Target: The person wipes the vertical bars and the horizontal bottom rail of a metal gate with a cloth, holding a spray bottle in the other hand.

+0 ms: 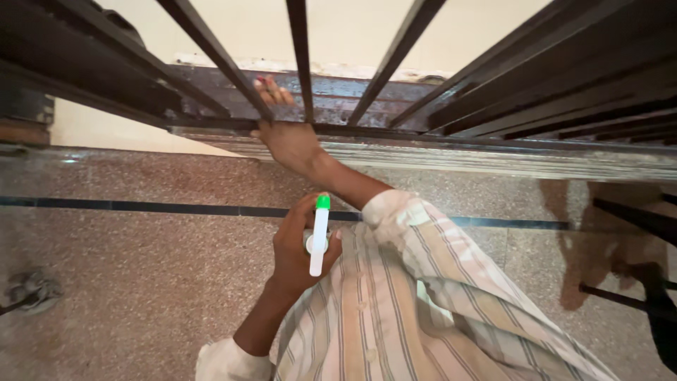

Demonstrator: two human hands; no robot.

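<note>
Your left hand point(293, 250) is closed around a white spray bottle point(319, 236) with a green tip, held near your chest. It stands up straight, tip pointing up at the dark metal grille point(303, 63). Your right hand point(285, 137) grips the grille's bottom rail. You look set to spray; next, aim the tip at the bars.

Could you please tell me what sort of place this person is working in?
Probably a doorway or balcony edge of a building: a dark metal barred grille stands on a worn stone sill, and the speckled polished stone floor has a dark inlaid stripe.
</note>
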